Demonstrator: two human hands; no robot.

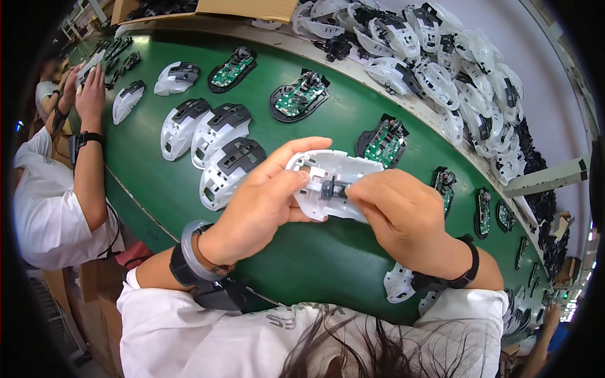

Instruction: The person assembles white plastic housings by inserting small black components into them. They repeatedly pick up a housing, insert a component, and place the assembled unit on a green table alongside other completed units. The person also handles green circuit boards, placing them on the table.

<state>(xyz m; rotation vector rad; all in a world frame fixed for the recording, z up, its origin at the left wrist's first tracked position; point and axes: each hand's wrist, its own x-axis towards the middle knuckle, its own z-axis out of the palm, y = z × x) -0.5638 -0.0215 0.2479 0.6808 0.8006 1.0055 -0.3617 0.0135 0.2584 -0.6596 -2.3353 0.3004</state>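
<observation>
A white plastic mouse shell, its hollow inner side up, lies across my left hand, whose fingers and thumb grip its left end. At the middle of the shell sits a small dark plastic part. My right hand pinches at the shell's right side, its fingertips touching the dark part; whether they hold that part or only press it is hidden. Close by on the left stand several white mouse shells with dark grey button plates. Just behind my hands lies a black mouse base with a green circuit board.
More bases with circuit boards line the green table. White shells are heaped along the far ledge near a cardboard box. At left, a co-worker's hand holds a pale part. More shells lie below my right wrist.
</observation>
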